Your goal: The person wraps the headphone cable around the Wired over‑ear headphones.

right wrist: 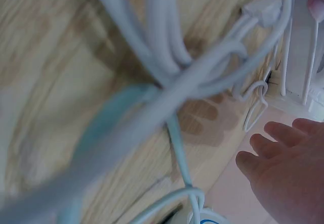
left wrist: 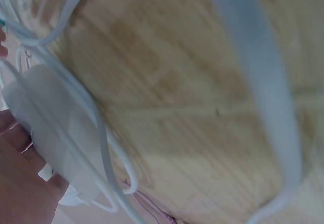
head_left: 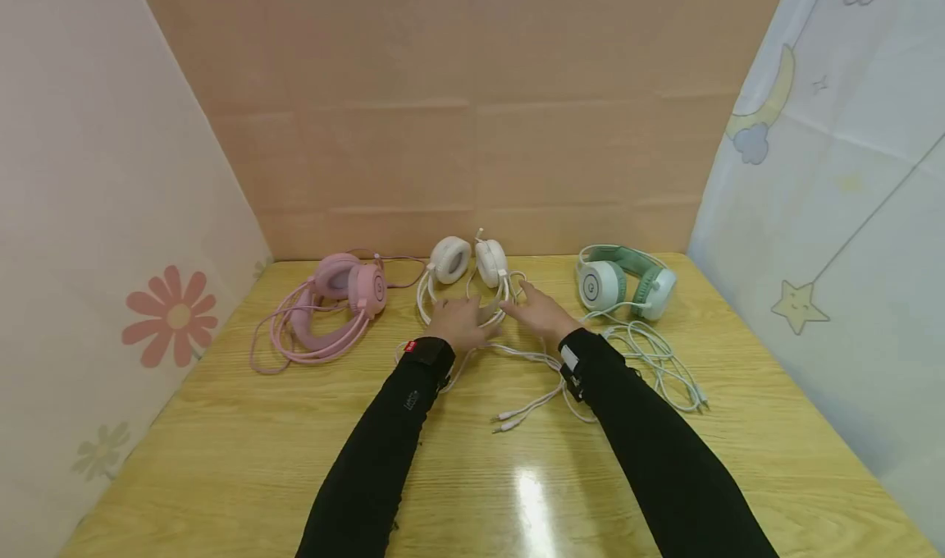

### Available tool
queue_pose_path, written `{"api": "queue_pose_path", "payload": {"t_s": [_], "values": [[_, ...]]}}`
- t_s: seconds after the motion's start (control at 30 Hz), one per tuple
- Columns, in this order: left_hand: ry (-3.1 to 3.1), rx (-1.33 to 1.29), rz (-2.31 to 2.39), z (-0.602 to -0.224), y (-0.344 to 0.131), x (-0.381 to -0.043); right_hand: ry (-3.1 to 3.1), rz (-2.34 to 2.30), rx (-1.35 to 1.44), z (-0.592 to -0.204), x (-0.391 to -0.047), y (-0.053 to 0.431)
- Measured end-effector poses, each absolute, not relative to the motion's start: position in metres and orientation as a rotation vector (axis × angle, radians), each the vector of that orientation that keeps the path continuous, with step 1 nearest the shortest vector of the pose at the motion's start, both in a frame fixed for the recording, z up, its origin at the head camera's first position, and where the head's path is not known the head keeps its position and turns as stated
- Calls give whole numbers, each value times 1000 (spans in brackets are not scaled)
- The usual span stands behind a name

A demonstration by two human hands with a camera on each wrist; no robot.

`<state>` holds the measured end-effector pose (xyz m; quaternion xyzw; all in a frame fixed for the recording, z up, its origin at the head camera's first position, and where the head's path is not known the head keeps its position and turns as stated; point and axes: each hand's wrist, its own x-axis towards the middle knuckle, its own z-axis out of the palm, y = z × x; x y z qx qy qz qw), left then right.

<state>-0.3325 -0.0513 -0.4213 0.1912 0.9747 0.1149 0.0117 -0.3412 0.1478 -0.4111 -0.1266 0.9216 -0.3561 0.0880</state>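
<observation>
White headphones (head_left: 490, 262) lie at the back middle of the table, ear cups toward the wall and headband toward me. My left hand (head_left: 459, 325) holds the headband; in the left wrist view its fingers (left wrist: 23, 145) and thumb meet the white padded band (left wrist: 61, 122). Part of that contact is hidden behind the band. To the right of the headband, my right hand (head_left: 545, 315) hovers apart with its fingers spread. In the right wrist view, this hand (right wrist: 288, 163) shows straight fingers with nothing in them. White cables (head_left: 542, 357) trail toward me beneath both wrists.
Pink headphones (head_left: 367, 290) with their cable lie at the left. Green and white headphones (head_left: 601, 285) stand at the right, their pale green cable (head_left: 657, 361) looped in front, close to the right forearm. White cable plugs (head_left: 508, 423) lie mid-table. A wall (head_left: 472, 131) closes the back.
</observation>
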Motion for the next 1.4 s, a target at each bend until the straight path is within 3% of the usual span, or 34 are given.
{"api": "queue_pose_path", "payload": {"t_s": [0.43, 0.7, 1.4], "values": [[3107, 637, 271, -430, -36, -333, 2804, -1011, -447, -422, -332, 128], [3143, 585, 173, -426, -35, -336, 2994, -746, -629, -428, -336, 126], [3130, 763, 175, -412, -47, -337, 3175, -615, -765, -408, -327, 118]]}}
